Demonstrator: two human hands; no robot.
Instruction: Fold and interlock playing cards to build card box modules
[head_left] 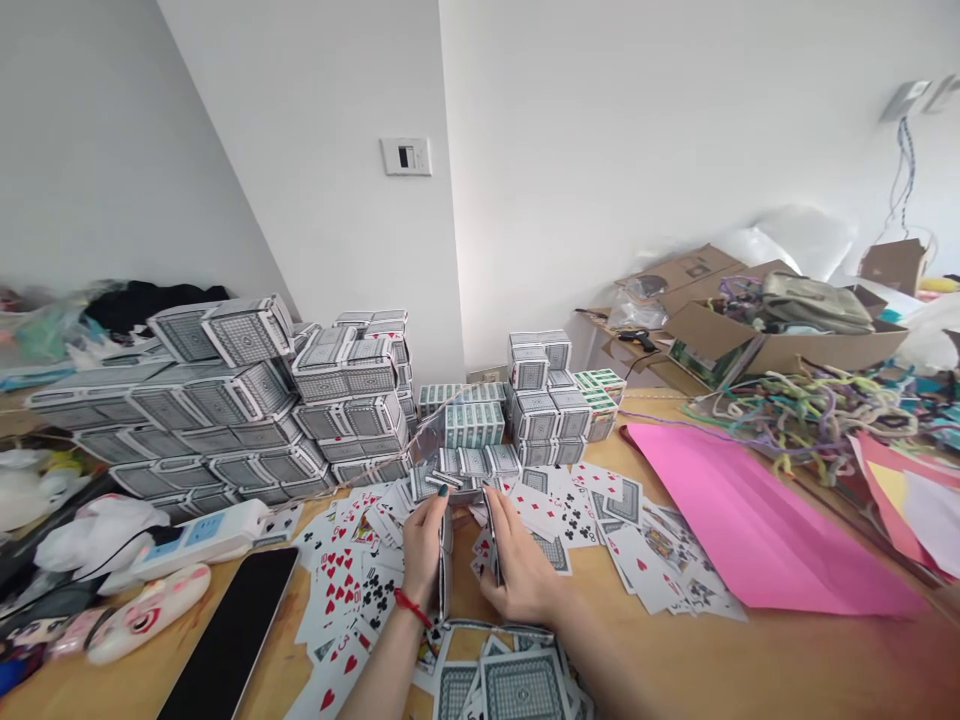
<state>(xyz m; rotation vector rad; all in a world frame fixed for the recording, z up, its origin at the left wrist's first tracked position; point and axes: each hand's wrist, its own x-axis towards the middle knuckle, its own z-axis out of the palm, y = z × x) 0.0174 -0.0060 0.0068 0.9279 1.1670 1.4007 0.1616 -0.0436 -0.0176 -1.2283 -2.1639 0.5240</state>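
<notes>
Above the wooden table [787, 660], left hand [422, 545] and right hand [523, 568] grip cards [446, 572] between them.

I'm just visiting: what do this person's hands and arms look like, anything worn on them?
The left hand has a thin red band at the wrist and dark polish on the thumbnail. The right hand shows no wristwear. No sleeves or gloves show.

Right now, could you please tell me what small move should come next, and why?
Perhaps the left hand and right hand should ease slightly closer together: each holds cards roughly on edge, and a gap separates them, with the tabletop showing between.
</notes>
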